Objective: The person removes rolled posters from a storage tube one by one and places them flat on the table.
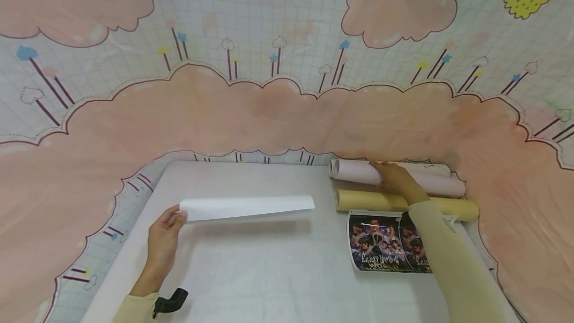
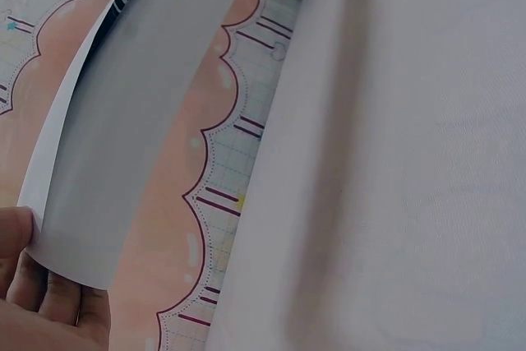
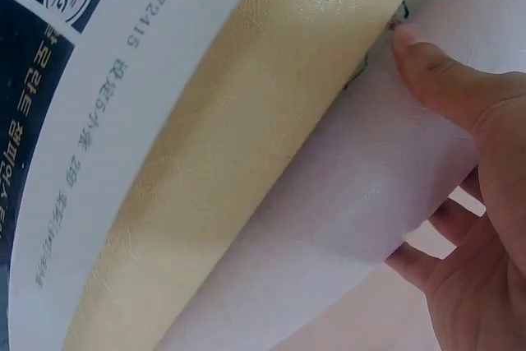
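Note:
My left hand (image 1: 165,238) pinches one end of a curled sheet of paper (image 1: 248,208), which reaches across to the right above the table. In the left wrist view the sheet's (image 2: 140,121) pale side shows, with a strip of dark print at its far edge. My right hand (image 1: 396,182) grips a pale pinkish roll (image 1: 435,183) at the back right, thumb on one side and fingers round the other. In the right wrist view a yellow textured roll (image 3: 238,113) lies beside that pale roll (image 3: 329,203).
Another pale roll (image 1: 430,168) lies behind, against the patterned cloth wall (image 1: 269,113). In front of the yellow roll, partly under my right sleeve, lies a dark printed poster (image 1: 381,243) with figures and lettering. Everything rests on a white table (image 1: 278,278).

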Tool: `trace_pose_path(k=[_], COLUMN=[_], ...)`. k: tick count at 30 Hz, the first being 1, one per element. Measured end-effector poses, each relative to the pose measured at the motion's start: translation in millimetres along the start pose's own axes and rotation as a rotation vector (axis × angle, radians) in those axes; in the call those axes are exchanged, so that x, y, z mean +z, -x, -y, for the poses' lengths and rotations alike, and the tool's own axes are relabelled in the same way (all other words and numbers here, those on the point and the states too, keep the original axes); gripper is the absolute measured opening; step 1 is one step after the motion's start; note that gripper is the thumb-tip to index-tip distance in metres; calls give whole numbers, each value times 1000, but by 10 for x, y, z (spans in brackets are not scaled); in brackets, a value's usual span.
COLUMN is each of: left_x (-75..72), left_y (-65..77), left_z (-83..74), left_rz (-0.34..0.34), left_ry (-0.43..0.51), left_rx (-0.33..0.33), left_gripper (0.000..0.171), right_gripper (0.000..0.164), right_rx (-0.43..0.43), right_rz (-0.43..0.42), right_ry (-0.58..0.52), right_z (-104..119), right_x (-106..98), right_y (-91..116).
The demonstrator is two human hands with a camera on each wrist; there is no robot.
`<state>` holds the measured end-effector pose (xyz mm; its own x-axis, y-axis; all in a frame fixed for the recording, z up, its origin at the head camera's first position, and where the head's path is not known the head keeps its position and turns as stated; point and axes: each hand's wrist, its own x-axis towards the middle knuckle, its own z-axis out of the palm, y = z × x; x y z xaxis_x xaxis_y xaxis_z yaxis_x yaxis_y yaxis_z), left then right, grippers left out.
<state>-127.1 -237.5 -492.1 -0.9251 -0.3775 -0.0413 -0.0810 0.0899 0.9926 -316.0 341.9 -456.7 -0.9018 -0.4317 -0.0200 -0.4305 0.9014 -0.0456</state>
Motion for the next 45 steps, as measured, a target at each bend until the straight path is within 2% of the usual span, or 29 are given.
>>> trace_pose_path(k=[7, 27, 36, 41, 45], left_x=[-7, 36, 45, 54, 38], left_y=[14, 26, 28, 50, 79], left_z=[-2, 13, 13, 2, -6], left_rz=[21, 37, 30, 34, 44], left_ry=[-47, -36, 4, -16, -44], left_rx=[-32, -37, 16, -2, -31], left_gripper=[55, 52, 49, 51, 54], right_gripper=[82, 73, 36, 35, 43], right_rx=[35, 47, 66, 88, 93], right_rz=[44, 127, 7, -23, -49], right_ry=[-27, -34, -6, 22, 32], right_z=[9, -24, 52, 99, 206], right_x=[-9, 73, 37, 25, -30], right_y=[9, -14, 15, 31, 69])
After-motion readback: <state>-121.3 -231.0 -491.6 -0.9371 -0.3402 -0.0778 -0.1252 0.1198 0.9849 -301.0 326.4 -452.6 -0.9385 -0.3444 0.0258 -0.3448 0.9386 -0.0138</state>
